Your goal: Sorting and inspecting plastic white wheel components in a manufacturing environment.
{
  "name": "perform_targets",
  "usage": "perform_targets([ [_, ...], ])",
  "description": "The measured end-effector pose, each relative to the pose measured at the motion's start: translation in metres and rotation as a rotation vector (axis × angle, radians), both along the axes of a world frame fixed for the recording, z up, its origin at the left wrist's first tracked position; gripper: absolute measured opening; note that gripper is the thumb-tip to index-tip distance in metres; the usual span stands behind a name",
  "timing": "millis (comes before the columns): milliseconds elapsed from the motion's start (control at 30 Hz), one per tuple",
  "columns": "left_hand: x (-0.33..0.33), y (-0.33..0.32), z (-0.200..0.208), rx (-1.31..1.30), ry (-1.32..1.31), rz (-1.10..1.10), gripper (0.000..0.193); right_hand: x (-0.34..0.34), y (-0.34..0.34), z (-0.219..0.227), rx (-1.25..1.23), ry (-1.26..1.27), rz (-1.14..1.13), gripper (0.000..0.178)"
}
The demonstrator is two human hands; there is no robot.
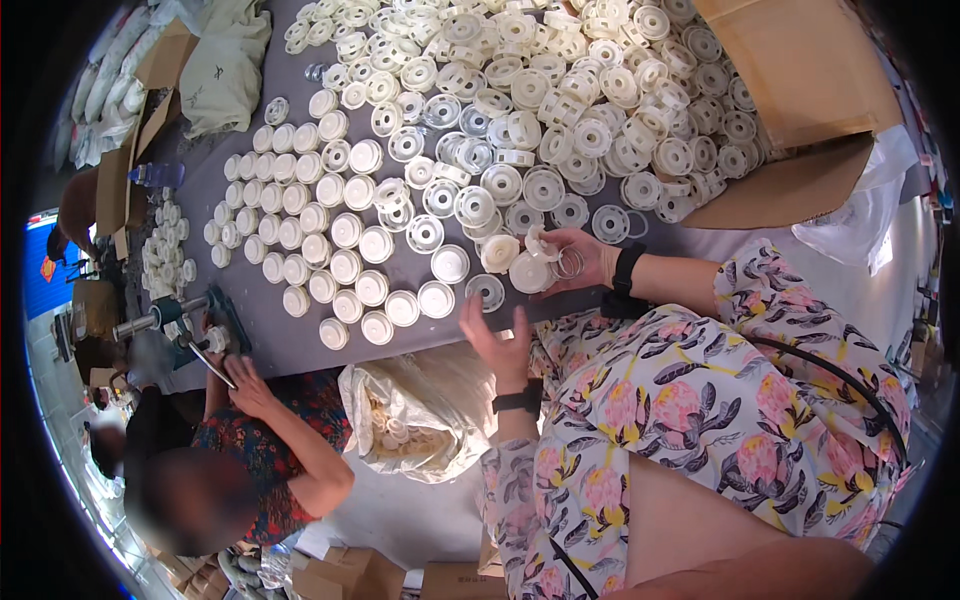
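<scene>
My right hand (585, 258) is closed around white round plastic parts above the table's near edge. A flat white disc (530, 272) faces up from its fingers, with a smaller white piece above it. Thin rings (569, 263) show against the palm; their material I cannot make out. My left hand (497, 345) is raised at the table edge, fingers apart and holding nothing. Just beyond its fingertips lies a white ring-shaped part (485, 292). A cream scalloped cap (499, 253) sits beside the right hand's disc. Rows of assembled white round caps (346, 265) spread to the left.
A large heap of white plastic rings (600, 90) covers the grey table's (300, 335) far side. A cardboard box (790, 80) stands at right. Below the edge hangs a white sack (430, 400) of plastic pieces. At left, a co-worker's hand (250, 388) grips a lever press (170, 318).
</scene>
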State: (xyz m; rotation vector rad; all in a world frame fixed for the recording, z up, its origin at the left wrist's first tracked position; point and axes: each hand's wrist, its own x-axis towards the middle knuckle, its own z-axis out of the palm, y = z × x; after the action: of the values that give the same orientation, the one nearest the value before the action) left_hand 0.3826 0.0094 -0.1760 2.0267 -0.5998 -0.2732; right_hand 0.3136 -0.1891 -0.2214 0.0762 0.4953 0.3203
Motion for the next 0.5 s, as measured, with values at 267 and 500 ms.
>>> perform_targets([
  [267,0.011,-0.009,-0.003,-0.319,0.659,0.103,0.043,0.009,0.021,0.021,-0.046,0.111,0.18,0.039],
  [500,0.002,-0.016,0.001,-0.155,0.462,0.08,0.042,0.009,0.027,0.01,-0.031,0.046,0.211,0.038],
])
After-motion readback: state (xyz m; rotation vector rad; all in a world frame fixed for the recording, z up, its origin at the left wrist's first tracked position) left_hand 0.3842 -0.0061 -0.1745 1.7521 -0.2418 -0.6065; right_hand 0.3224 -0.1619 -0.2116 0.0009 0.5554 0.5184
